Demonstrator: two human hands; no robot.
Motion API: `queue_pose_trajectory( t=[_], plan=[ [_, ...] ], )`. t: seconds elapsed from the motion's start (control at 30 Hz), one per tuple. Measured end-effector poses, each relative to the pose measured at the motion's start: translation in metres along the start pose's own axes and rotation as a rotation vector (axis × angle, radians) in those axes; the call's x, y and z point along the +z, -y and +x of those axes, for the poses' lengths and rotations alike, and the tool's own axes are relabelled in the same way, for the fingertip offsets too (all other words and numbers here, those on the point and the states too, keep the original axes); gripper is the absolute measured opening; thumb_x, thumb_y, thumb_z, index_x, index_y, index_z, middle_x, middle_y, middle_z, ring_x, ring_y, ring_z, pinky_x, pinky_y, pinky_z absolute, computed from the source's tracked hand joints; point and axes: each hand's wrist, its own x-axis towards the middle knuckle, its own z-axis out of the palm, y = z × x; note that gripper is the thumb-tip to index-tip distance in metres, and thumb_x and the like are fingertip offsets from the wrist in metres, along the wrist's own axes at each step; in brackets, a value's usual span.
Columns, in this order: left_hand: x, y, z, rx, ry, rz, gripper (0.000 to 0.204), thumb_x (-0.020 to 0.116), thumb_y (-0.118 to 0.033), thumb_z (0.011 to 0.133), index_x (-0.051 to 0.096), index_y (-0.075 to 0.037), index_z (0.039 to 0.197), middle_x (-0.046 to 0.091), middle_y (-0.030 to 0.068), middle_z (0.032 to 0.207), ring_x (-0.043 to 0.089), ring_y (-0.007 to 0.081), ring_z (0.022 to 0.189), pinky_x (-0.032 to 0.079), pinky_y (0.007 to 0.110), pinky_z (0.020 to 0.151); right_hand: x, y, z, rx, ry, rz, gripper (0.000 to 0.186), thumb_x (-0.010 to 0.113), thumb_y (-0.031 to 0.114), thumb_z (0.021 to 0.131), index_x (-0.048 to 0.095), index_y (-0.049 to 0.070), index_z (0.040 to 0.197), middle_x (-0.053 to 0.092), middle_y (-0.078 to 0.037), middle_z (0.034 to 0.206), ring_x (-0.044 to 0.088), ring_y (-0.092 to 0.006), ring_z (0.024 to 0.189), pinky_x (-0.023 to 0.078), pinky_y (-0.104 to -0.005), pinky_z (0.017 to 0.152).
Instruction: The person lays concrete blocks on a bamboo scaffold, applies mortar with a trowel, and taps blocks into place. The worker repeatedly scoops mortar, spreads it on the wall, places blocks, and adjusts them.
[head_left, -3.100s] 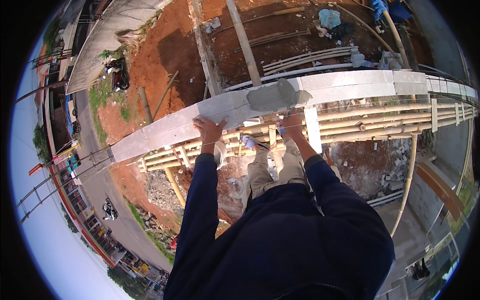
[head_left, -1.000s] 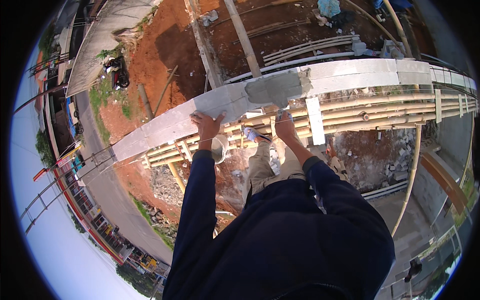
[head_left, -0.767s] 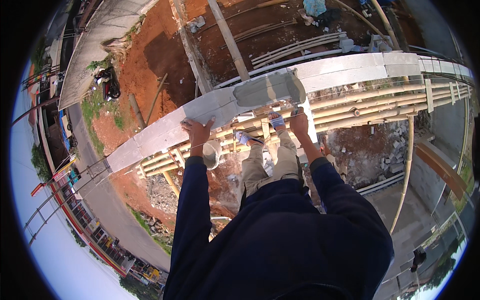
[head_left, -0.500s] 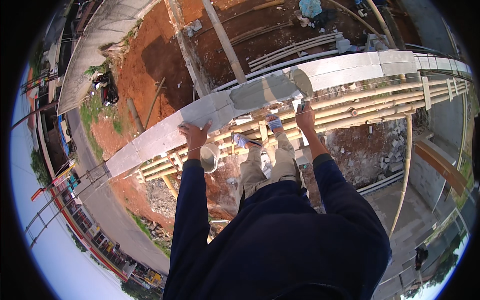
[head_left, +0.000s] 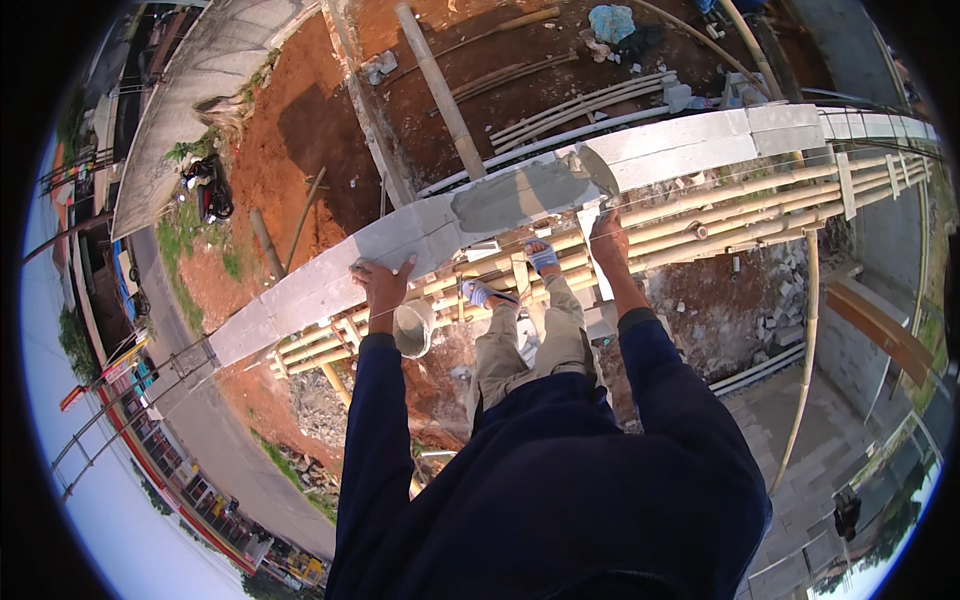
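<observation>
The right hand (head_left: 609, 240) grips the trowel (head_left: 600, 172), fingers curled round its handle; the blade lies beyond them, at the mortar (head_left: 515, 203). The left hand (head_left: 382, 290) touches the wall (head_left: 690, 148), thumb spread.

Wide fisheye view from the wearer's head, looking steeply down, dark torso (head_left: 570, 480) closest at lower edge, left hand (head_left: 383, 290) and right hand (head_left: 609, 246) farther out near mid-frame, ground (head_left: 275, 160) well below, sky (head_left: 110, 500) along left rim

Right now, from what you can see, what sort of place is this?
Probably an outdoor building site: there's a pale block wall with a patch of grey mortar, bamboo scaffolding alongside it, and rubble on the ground below.
</observation>
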Motion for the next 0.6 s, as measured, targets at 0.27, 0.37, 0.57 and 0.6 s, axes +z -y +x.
queue_pose_trajectory(
  t=[0.27, 0.37, 0.57, 0.6],
  plan=[
    [-0.003, -0.007, 0.007, 0.023, 0.022, 0.025, 0.143, 0.076, -0.074, 0.08, 0.0, 0.023, 0.153, -0.004, 0.0515, 0.158, 0.001, 0.066, 0.15, 0.015, 0.065, 0.124, 0.012, -0.048, 0.02, -0.013, -0.119, -0.144, 0.04, 0.041, 0.026, 0.108, 0.049, -0.001, 0.136, 0.066, -0.027, 0.125, 0.07, -0.0461, 0.098, 0.06, -0.0521, 0.081],
    [0.006, 0.006, 0.005, -0.004, 0.022, 0.052, 0.143, 0.076, -0.074, 0.08, 0.001, 0.022, 0.154, -0.005, 0.0514, 0.158, 0.0, 0.0658, 0.15, 0.015, 0.065, 0.124, -0.004, -0.053, 0.034, 0.0, 0.017, -0.124, 0.047, 0.045, 0.02, 0.105, 0.041, -0.005, 0.145, 0.064, -0.031, 0.124, 0.069, -0.0459, 0.1, 0.06, -0.0516, 0.079],
    [-0.001, 0.001, 0.002, -0.02, 0.057, 0.027, 0.142, 0.075, -0.074, 0.08, 0.001, 0.022, 0.154, -0.004, 0.0516, 0.158, 0.0, 0.0663, 0.15, 0.015, 0.066, 0.124, -0.026, -0.074, 0.05, 0.233, 0.019, 0.078, 0.072, 0.023, 0.05, 0.109, 0.049, -0.009, 0.141, 0.064, -0.034, 0.128, 0.066, -0.0476, 0.115, 0.054, -0.0533, 0.098],
    [0.0, -0.001, 0.001, -0.011, 0.048, 0.019, 0.142, 0.075, -0.074, 0.08, 0.001, 0.022, 0.154, -0.004, 0.0516, 0.158, 0.001, 0.0664, 0.15, 0.015, 0.066, 0.124, -0.028, -0.083, 0.055, 0.268, 0.1, -0.01, 0.068, 0.024, 0.047, 0.107, 0.051, -0.008, 0.139, 0.063, -0.034, 0.129, 0.066, -0.0467, 0.114, 0.054, -0.0537, 0.097]
  ],
)
